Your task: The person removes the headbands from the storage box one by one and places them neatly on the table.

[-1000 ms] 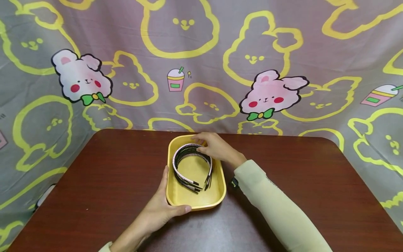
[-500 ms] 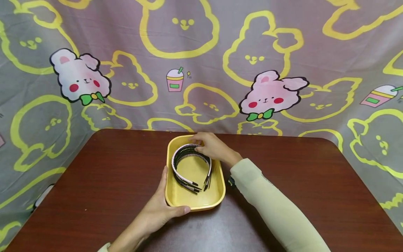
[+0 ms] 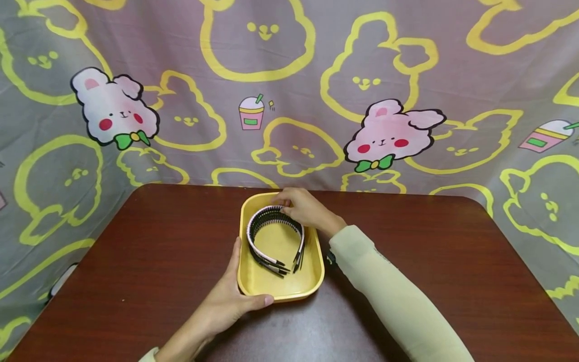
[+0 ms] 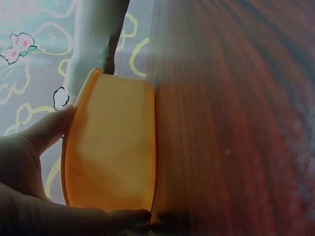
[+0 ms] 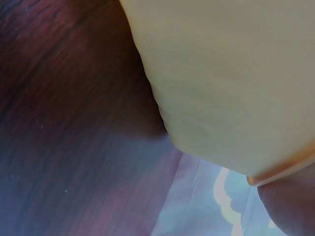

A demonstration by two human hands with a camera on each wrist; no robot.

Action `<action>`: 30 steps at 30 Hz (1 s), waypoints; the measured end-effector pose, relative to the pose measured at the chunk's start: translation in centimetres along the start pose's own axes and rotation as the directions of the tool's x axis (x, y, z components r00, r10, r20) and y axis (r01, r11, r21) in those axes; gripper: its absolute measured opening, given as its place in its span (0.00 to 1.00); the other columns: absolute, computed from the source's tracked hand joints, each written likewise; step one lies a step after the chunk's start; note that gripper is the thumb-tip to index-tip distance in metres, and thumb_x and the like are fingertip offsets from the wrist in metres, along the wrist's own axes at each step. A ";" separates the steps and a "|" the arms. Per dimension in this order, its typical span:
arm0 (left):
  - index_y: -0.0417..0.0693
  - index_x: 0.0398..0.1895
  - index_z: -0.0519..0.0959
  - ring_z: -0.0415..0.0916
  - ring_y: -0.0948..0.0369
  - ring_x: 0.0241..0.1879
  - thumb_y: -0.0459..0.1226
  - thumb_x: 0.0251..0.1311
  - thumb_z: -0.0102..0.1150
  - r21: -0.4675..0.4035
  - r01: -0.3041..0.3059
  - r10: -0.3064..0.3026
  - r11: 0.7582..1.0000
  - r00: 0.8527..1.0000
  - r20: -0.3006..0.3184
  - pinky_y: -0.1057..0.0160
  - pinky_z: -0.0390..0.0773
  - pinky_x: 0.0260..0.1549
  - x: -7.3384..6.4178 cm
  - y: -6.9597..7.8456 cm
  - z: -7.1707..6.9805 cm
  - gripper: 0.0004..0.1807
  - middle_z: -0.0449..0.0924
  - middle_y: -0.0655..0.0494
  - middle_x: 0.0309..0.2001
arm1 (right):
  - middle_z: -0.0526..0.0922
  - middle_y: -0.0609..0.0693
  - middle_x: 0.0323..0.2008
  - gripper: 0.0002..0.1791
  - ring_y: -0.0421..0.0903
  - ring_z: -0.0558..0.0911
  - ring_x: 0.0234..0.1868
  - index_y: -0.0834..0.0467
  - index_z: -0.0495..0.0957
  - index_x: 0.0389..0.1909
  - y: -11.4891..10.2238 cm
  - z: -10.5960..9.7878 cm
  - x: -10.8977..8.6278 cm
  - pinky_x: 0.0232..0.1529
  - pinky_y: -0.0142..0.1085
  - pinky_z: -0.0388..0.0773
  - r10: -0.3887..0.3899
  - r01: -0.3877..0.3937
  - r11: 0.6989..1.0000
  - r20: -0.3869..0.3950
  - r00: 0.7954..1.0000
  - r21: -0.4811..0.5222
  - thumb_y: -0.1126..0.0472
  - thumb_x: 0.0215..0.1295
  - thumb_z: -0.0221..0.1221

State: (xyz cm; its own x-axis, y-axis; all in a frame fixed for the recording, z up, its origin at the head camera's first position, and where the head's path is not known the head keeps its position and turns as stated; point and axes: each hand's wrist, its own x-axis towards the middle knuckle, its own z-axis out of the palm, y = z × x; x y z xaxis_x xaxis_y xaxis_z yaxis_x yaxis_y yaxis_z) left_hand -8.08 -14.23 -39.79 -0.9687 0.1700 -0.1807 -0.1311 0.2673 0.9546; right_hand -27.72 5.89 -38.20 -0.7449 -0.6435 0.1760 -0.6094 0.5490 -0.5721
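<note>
A yellow plastic box [image 3: 281,294] with rounded corners stands on the table. Inside it, several headbands [image 3: 253,236] lie stacked, black ones with a pale pink one on top, their open ends toward the near side. My left hand [image 3: 228,296] grips the near left corner of the box, thumb across the front wall and fingers along the left side. At the far right corner, my right hand [image 3: 303,206] reaches over the rim and pinches the headbands' arch between thumb and fingers. Those fingertips are partly hidden. In the left wrist view, the left hand holds the box's outer wall [image 4: 115,142].
The dark red-brown table [image 3: 158,251] stretches on both sides of the box. A patterned cloth [image 3: 298,100] with bunny drawings hangs behind the table's far edge. In the right wrist view, a pale yellow surface fills much of the picture.
The right thumb has shifted slightly on the headbands' arch. The box and the left hand have stayed where they were.
</note>
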 end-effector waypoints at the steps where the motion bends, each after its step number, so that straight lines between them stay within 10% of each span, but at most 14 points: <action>1: 0.64 0.86 0.25 0.44 0.50 0.82 0.35 0.44 0.84 -0.001 0.000 0.000 1.000 1.000 0.001 0.42 0.40 0.80 0.0 0.0 0.0 0.81 0.34 0.50 0.87 | 0.86 0.54 0.40 0.17 0.47 0.81 0.41 0.61 0.88 0.54 0.0 0.0 0.0 0.44 0.35 0.80 -0.003 0.003 1.000 -0.004 1.000 0.003 0.75 0.68 0.60; 30: 0.66 0.86 0.25 0.47 0.48 0.81 0.34 0.45 0.83 -0.028 -0.002 0.002 1.000 1.000 0.005 0.41 0.40 0.80 0.0 -0.1 0.0 0.81 0.36 0.47 0.87 | 0.87 0.53 0.39 0.15 0.46 0.82 0.40 0.62 0.89 0.50 -0.1 0.2 0.1 0.44 0.33 0.80 0.017 -0.014 0.998 -0.046 0.999 0.061 0.75 0.68 0.59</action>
State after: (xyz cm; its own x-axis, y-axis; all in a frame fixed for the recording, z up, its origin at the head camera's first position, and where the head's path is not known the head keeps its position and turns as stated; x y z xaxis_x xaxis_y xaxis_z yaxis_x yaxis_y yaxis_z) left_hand -8.03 -14.28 -39.90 -0.9679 0.1757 -0.1796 -0.1347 0.2406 0.9612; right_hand -27.73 5.64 -38.34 -0.7667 -0.6090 0.2033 -0.5813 0.5241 -0.6224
